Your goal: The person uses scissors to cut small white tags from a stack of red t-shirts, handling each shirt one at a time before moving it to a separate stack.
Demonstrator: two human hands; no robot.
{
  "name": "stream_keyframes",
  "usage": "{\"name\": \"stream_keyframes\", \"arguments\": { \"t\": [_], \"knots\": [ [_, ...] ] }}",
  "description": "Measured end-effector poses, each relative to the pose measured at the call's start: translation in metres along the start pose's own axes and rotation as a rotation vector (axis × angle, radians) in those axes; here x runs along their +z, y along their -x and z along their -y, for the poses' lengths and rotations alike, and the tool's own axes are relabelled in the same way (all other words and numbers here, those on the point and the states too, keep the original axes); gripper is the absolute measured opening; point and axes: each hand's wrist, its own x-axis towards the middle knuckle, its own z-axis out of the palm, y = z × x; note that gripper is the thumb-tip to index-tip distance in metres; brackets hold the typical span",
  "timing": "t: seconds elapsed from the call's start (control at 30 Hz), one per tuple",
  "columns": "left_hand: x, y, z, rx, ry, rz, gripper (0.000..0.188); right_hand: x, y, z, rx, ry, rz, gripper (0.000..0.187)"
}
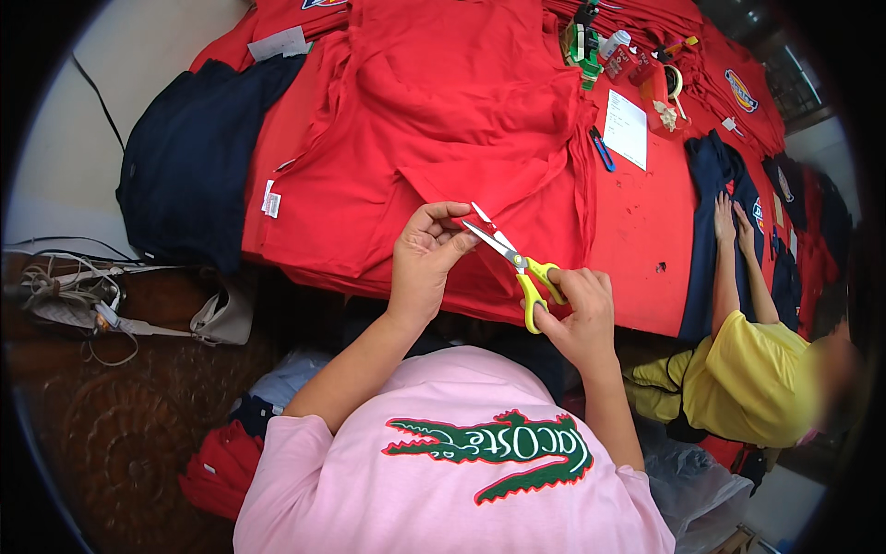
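Note:
My right hand [581,309] grips a pair of scissors [532,284] by their yellow-green handles. The silver blades are parted and point up and left, their tips beside the fingertips of my left hand [427,249]. Thumb and forefinger of that hand are pinched on what appears to be an edge of a red shirt [452,111]. The shirt lies spread over the table in front of me, on top of more red fabric. A small white label [270,199] shows at its left side.
Folded navy garments [198,152] lie at left. On the red table [646,240] are a printed paper [626,129], a blue cutter [602,150], a tape roll [674,81] and bottles. At right, a person in yellow [748,379] presses on a navy garment [706,194]. Cables [69,286] tangle lower left.

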Motion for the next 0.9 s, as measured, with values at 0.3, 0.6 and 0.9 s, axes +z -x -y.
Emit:
{"name": "stream_keyframes", "arguments": {
  "t": [0.3,0.6,0.9],
  "knots": [
    [0.001,-0.004,-0.008,-0.015,-0.022,-0.016,0.037,0.000,-0.001,-0.002,0.102,-0.118,0.094,0.029],
    [0.000,0.000,-0.005,-0.047,-0.061,0.050,0.049,0.006,0.019,-0.009,0.250,-0.268,0.077,0.021],
    [-0.002,0.000,0.001,0.026,-0.054,0.040,0.046,-0.003,0.011,0.000,0.064,-0.042,0.026,0.033]
  ]
}}
